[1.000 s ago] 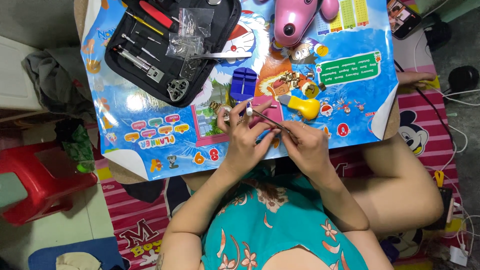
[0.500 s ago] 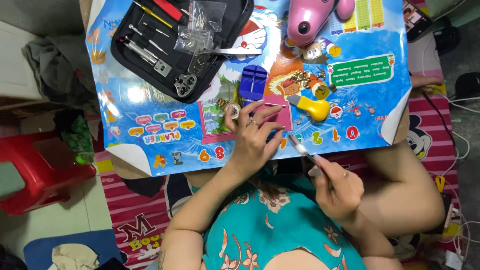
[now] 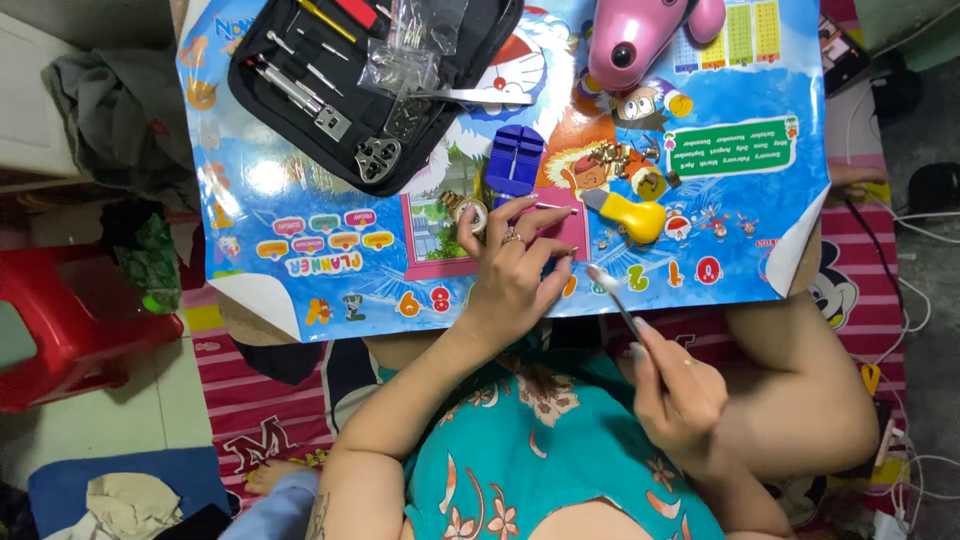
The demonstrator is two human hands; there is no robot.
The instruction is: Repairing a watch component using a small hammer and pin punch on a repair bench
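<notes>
My left hand (image 3: 513, 272) lies palm down on the colourful plastic mat (image 3: 300, 240), fingers spread over a pink-framed picture. Its outer fingers touch or nearly touch a small gold watch (image 3: 466, 211). A thin pin (image 3: 556, 208) lies by its fingertips. My right hand (image 3: 680, 400) is drawn back over my lap and is shut on a thin metal tool (image 3: 612, 295), whose tip points up towards the mat's near edge. A blue plastic block tool (image 3: 513, 160) sits just beyond the left hand.
An open black tool case (image 3: 300, 125) with small metal tools and plastic bags fills the far left. A yellow-handled tool (image 3: 628, 215), loose gold links (image 3: 610, 158) and a pink toy (image 3: 640, 40) lie right of centre. A red stool (image 3: 70, 330) stands at left, cables (image 3: 915, 300) at right.
Both hands were together over the watch a second ago. The right hand has since pulled back to the lap with the tool, and the left hand stays on the mat.
</notes>
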